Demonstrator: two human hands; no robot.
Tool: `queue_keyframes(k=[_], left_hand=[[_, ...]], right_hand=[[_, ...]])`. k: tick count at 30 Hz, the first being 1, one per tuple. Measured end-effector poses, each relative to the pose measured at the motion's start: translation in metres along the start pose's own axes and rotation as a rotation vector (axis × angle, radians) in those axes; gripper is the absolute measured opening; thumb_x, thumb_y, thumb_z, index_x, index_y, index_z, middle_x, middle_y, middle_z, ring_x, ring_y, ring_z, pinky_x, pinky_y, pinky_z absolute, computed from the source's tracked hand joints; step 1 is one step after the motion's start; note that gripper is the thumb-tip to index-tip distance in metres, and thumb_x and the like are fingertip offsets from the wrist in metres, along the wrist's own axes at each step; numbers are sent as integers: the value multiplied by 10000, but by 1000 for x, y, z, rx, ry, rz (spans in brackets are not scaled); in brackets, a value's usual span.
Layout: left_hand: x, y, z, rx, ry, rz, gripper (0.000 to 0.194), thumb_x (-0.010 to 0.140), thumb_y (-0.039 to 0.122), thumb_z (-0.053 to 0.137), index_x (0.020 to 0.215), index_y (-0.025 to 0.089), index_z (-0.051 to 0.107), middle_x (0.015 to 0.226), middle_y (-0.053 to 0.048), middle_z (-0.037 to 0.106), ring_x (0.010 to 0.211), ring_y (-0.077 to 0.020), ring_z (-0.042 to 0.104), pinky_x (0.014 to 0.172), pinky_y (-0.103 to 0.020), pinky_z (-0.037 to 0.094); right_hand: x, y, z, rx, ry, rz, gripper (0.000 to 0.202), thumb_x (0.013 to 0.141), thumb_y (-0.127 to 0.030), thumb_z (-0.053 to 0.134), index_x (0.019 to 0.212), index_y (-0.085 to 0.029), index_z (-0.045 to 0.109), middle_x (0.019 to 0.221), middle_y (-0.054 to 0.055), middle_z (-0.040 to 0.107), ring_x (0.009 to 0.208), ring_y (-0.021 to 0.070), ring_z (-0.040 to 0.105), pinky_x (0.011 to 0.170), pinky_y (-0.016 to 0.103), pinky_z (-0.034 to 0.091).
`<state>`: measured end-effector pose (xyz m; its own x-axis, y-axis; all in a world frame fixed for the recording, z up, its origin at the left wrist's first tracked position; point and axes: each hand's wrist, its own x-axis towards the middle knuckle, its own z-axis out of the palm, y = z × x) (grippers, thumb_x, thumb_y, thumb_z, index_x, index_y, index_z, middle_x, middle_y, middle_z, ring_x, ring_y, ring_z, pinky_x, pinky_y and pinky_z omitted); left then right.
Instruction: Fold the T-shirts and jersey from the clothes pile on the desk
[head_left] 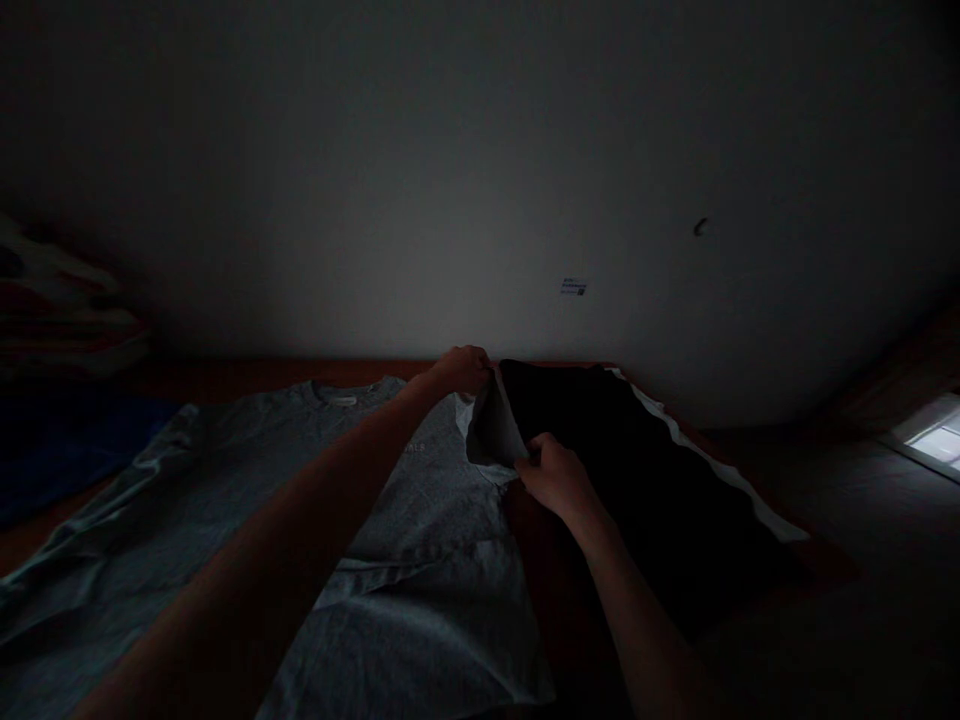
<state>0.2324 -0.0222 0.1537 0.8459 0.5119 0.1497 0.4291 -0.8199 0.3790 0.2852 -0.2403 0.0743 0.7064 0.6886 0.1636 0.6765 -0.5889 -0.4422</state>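
Note:
A grey T-shirt [442, 500] lies spread out with its collar toward the wall. Both hands are on a raised flap of its cloth, which looks like the sleeve [495, 425]. At the flap's far edge, my left hand [463, 370] is closed on the cloth. My right hand [551, 472] pinches the near lower corner between thumb and fingers. Between the hands the sleeve stands up, its opening facing right. Just right of it lies a black garment [622, 450], with white cloth showing along its far edge.
Under the clothes is a reddish-brown wooden surface [225, 372] against a pale wall [337, 200]. Blue cloth [75, 440] and a patterned pile of fabric [67, 310] sit at the left. A small label [574, 287] is on the wall. The room is dim.

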Motion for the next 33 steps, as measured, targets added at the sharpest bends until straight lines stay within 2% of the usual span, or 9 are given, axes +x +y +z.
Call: queue_keyframes(k=[3,5,9,15,17,19,24,29,33], left_hand=[[0,-6,-11,-56,-122,26,344,834,162,587,1150,198,719,891,-36,781,691,-140,716,697,-221,533],[-4,-10,-22,-49,-190,137,389,807,144,602,1171,223,715,972,-37,782,718,-139,714,719,-230,521],[-18,-19,-51,198,-269,358,391,681,22,611,940,264,776,932,-8,776,847,-179,702,841,-268,474],[-50,-50,-71,243,-344,269,318,642,69,689,880,266,760,854,13,758,752,-160,649,765,-243,452],[-61,-71,-67,150,-414,162,216,619,195,793,825,248,754,777,8,744,683,-156,636,700,-228,454],[-69,-92,-56,51,-484,65,276,572,343,863,803,241,751,737,4,738,638,-156,636,649,-216,457],[-76,-119,-11,146,-523,-120,454,821,618,630,942,197,749,846,-68,766,731,-199,708,698,-260,508],[-82,-118,30,262,-427,-170,499,841,614,612,827,135,750,974,-169,763,996,-300,703,868,-322,497],[-83,-126,32,204,-386,-188,466,857,584,589,943,158,759,1012,-123,768,942,-254,707,800,-281,508]], right_hand=[[-10,-3,-2,46,25,-55,99,818,-251,666,916,-233,665,681,32,724,621,213,703,553,282,414],[-17,-6,-7,39,-5,-62,76,827,-224,653,901,-234,670,708,45,736,661,230,719,576,294,423],[-30,-15,-12,-26,-69,-71,145,847,-170,618,966,-216,688,831,79,772,787,251,751,658,314,468],[-59,-32,3,-2,-179,-277,273,833,-116,611,1068,-222,699,925,77,784,817,230,752,685,303,502],[-66,-34,8,30,-247,-362,180,845,-141,629,975,-233,712,931,59,774,838,219,742,715,302,513],[-69,-34,11,46,-270,-406,106,874,-201,641,955,-225,705,992,67,750,904,225,727,772,319,528],[-71,-27,18,-49,-258,-393,404,846,-134,629,1248,-159,606,1213,135,640,1111,268,656,930,382,523],[-67,-17,33,-190,-176,-355,377,902,-130,569,1278,-141,602,1215,154,616,1106,274,647,916,379,532],[-57,-7,39,-265,-49,-381,254,917,-122,570,1139,-197,669,1133,116,649,1033,256,661,872,366,544]])
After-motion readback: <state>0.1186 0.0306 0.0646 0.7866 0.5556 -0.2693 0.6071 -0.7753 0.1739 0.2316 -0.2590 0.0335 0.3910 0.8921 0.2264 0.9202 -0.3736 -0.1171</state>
